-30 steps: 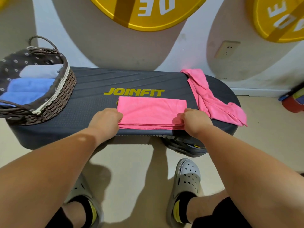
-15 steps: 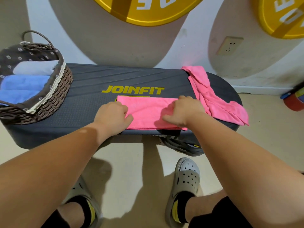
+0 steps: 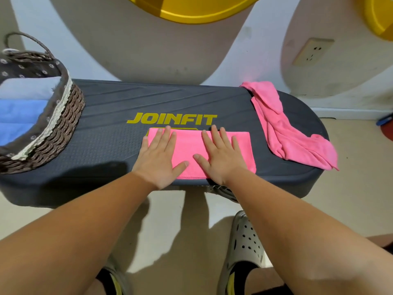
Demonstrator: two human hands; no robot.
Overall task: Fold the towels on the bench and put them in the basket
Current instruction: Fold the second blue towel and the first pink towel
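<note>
Left hand (image 3: 158, 159), right hand (image 3: 221, 159), uncurled onto towel (image 3: 187, 144)

Yellow disc (image 3: 191, 9) above, wall socket (image 3: 312, 52), grey clog (image 3: 244, 248) on the floor (image 3: 350, 199), perhaps a red tub (image 3: 388, 134) far right.

A white wall (image 3: 265, 39) with beige curved panels carries 2 yellow discs (image 3: 191, 9) along the top, a socket (image 3: 312, 52) at upper right, and a beige floor (image 3: 350, 199) lies below.

Reaches forward with left arm (image 3: 85, 220) and right arm (image 3: 287, 220), both bare. Lays left hand (image 3: 158, 160) and right hand (image 3: 221, 158) palm-down side by side near the front edge of the bench (image 3: 102, 150), fingers (image 3: 214, 136) straight, thumbs nearly meeting.
</note>
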